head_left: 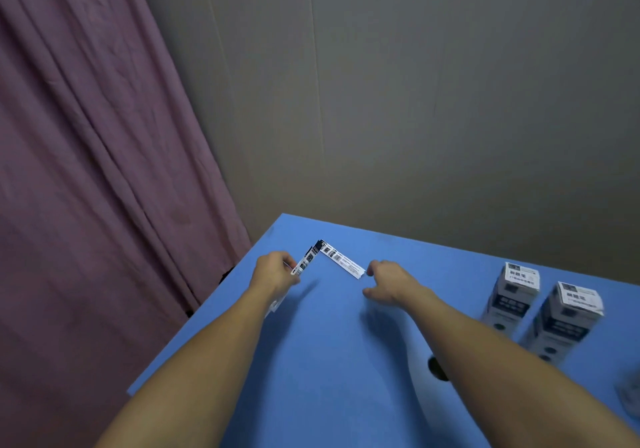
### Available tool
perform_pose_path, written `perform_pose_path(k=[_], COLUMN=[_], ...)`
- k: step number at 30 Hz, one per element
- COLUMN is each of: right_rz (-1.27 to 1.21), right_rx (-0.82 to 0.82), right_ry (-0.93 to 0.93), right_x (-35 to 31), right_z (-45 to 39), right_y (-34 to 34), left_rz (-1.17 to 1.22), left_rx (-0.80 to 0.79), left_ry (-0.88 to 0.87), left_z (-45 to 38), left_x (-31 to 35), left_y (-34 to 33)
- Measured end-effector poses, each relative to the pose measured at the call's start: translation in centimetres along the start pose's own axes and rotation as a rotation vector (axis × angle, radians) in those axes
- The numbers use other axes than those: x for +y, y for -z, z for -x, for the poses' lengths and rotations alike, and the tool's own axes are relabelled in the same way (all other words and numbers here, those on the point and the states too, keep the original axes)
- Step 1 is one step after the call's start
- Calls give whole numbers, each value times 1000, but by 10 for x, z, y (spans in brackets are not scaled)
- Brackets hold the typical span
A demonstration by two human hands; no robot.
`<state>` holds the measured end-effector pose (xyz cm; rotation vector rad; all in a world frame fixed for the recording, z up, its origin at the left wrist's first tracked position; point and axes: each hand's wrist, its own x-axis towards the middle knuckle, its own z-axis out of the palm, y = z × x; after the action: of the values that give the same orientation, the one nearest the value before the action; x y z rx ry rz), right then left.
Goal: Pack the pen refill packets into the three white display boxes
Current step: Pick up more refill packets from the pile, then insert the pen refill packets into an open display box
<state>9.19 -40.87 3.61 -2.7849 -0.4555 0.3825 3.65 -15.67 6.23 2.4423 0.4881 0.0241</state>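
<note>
I note a smooth, matt blue table, creased mauve cloth curtain, printed white cardboard display boxes, and glossy refill packets.

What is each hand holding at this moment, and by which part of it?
The left hand grips a pen refill packet by its near end. The right hand holds nothing yet: its fingers are just at the near end of a second packet.
</note>
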Motion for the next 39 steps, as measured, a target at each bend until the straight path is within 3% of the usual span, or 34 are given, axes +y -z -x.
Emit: perform_pose_path(k=[9,18,32,39], right_rz=[-11,-53,-132,-153], right_rx=[35,100,230,270], right_ry=[-105,-272,-502,-530], right_x=[13,40,138,212], right_z=[90,214,377,448], right_y=[-8,-16,-4,3], left_rz=[75,76,80,136], left_rx=[-34,-177,-303,-293], left_ry=[-150,-293,-537,-505], left_z=[58,137,261,321], left_x=[11,24,142,193], left_y=[-10,-53,-116,-166])
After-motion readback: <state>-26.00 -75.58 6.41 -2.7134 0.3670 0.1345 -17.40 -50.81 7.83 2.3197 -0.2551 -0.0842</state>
